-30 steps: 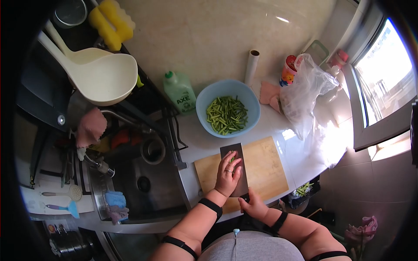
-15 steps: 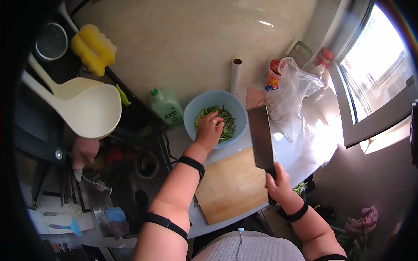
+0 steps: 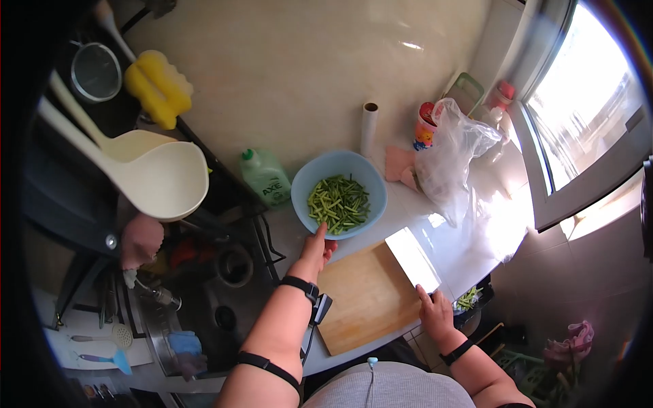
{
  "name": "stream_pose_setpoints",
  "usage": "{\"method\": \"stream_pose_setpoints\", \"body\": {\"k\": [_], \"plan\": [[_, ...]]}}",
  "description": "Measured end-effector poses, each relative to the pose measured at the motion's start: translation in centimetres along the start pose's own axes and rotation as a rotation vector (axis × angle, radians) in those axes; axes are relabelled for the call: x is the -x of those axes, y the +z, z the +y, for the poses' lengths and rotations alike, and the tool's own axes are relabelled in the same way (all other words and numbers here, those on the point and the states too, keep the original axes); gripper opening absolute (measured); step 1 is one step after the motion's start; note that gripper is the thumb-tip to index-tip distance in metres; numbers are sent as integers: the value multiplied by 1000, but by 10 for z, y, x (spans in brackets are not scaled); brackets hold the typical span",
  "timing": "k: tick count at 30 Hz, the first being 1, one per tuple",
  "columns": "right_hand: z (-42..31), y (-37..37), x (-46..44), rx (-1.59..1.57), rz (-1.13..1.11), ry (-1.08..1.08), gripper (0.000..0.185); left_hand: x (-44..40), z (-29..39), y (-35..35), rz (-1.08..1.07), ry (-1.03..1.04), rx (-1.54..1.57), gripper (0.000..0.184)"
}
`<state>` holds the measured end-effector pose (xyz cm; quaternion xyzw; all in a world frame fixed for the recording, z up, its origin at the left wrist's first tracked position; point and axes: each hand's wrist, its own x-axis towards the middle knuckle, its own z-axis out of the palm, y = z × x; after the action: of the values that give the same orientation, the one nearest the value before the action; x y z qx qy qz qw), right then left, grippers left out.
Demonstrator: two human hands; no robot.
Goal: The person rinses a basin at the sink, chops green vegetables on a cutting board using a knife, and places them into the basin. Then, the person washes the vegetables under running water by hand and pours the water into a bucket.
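A light blue bowl (image 3: 301, 216) of cut green vegetable pieces (image 3: 339, 203) stands on the counter near the wall. My left hand (image 3: 320, 248) grips its near rim, thumb at the inner edge and fingers curled outside. In my right hand (image 3: 435, 313) is the handle of a cleaver (image 3: 411, 258). The blade lies low at the right edge of the wooden cutting board (image 3: 367, 292) and shines with glare; whether it rests on the board or the counter I cannot tell.
A green detergent bottle (image 3: 264, 178) and a white roll (image 3: 369, 129) flank the bowl. Rightward are a pink cloth (image 3: 401, 165), a clear plastic bag (image 3: 449, 156) and an open window (image 3: 585, 102). The sink (image 3: 231, 306) and hanging ladles (image 3: 166, 180) are leftward.
My left hand has come out of the vegetables and taken hold of the bowl's near rim. My right hand has lowered the cleaver from a raised position to beside the board's right edge.
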<state>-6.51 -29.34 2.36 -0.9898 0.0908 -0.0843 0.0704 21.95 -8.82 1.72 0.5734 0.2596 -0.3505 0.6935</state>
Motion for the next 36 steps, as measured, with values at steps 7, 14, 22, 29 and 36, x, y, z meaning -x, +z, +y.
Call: {"method": "stream_pose_setpoints", "body": {"k": [7,14,22,29,36], "plan": [[2,2,-6,-72,-106,45,53,16,-3,7,-21,85,0,19],[9,16,-5,-178,-68,-46,51,117,-66,-40,-75,535,-207,18],[22,25,-15,-309,-83,-119,54,254,-132,-147,299,531,-216,32],[-16,-16,-52,-225,-18,-200,40,326,-161,-207,536,254,145,29],[-189,-72,-85,-624,-146,-622,27,302,-176,-311,508,201,331,27]]}}
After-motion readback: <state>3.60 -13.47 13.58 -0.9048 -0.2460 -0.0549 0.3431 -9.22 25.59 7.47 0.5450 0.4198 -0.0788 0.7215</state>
